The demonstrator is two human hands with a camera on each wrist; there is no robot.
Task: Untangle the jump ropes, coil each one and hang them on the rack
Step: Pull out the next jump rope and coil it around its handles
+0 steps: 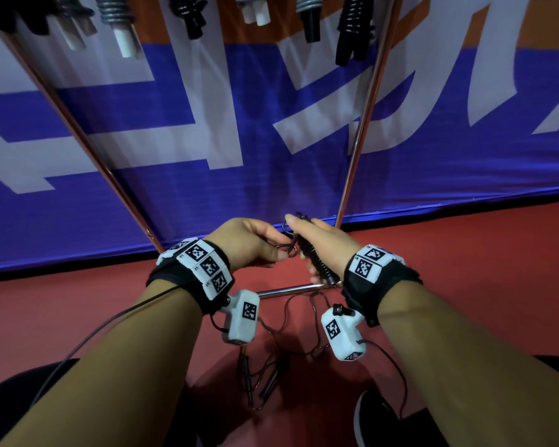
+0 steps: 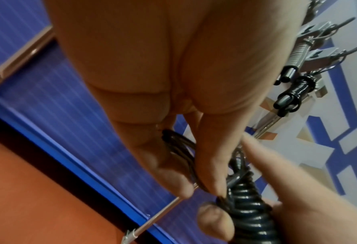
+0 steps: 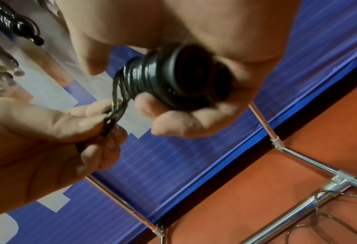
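Observation:
A black jump rope, its cord wound tightly round its two handles, is gripped in my right hand in front of the rack. The handle ends point at the right wrist camera, with thumb and fingers wrapped round the coil. My left hand pinches the loose cord loops that stick out of the coil's far end, between thumb and fingers. A second rope with thin cord and black handles lies tangled on the red floor below my wrists.
The rack's chrome base bar lies on the floor under my hands, and its two uprights rise against a blue and white banner. Several coiled ropes hang along the top. My shoe is at the lower right.

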